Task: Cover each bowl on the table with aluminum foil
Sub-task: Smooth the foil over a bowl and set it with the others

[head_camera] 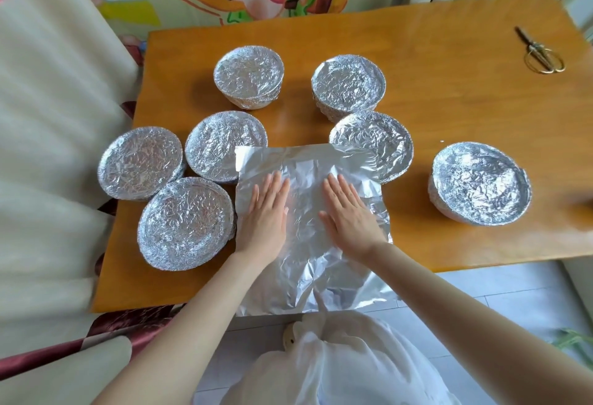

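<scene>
Hands (266, 212) (349, 215) press foil (308, 273), apparently overhanging table (465, 244) edge.

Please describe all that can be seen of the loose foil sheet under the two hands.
The foil sheet is silver, shiny, roughly rectangular and creased. It lies spread on the wooden table, its near edge hanging past the table's front edge. The left hand and right hand press flat on it, fingers straight. Its far right corner lies over the rim of a foil-covered bowl.
</scene>
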A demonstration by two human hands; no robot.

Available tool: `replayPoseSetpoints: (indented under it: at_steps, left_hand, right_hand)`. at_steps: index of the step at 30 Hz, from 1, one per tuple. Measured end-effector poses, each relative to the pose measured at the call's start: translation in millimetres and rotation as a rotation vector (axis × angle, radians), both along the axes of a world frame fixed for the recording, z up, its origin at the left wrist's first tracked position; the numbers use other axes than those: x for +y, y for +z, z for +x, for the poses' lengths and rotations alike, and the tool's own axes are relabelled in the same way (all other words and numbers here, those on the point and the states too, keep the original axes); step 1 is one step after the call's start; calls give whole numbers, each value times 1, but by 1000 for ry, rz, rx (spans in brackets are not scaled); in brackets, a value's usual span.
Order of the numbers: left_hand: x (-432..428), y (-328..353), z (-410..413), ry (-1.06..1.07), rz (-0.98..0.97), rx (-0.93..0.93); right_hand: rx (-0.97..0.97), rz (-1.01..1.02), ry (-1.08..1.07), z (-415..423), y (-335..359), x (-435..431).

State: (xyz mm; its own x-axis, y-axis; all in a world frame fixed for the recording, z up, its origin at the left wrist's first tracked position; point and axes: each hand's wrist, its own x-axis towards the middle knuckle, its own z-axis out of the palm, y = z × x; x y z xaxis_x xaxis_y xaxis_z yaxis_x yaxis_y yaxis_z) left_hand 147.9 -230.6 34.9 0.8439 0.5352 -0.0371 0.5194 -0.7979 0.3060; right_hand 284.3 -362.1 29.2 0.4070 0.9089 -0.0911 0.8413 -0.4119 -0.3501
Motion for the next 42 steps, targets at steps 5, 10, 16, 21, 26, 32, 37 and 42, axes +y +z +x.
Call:
replayPoseSetpoints:
  at_steps: [5, 10, 16, 21, 26, 32, 37, 42]
  left_hand:
    - [4, -6, 1, 158, -143, -16]
    - [-6, -9, -4, 243, -254, -115]
    - [-27, -11, -17, 344, -374, -390]
    - [-33, -11, -18, 530, -495, -555]
    - [-32, -13, -20, 628, -643, -560]
    - [-37, -15, -19, 734, -804, -607]
    - [-36, -25, -20, 767, -902, -589]
    - [-35, -30, -20, 789, -921, -613]
  right_hand:
    - [89, 1, -39, -3, -5, -2]
    - [170, 70, -75, -12, -11, -12]
    - [388, 191, -156, -26, -11, -30]
    - [567, 336, -246, -31, -17, -37]
    - [673, 409, -397, -35, -17, -32]
    - [884, 498, -573, -39, -26, -28]
    - [1006, 535, -646, -38, -24, -25]
    - [1054, 563, -642, -39, -24, -25]
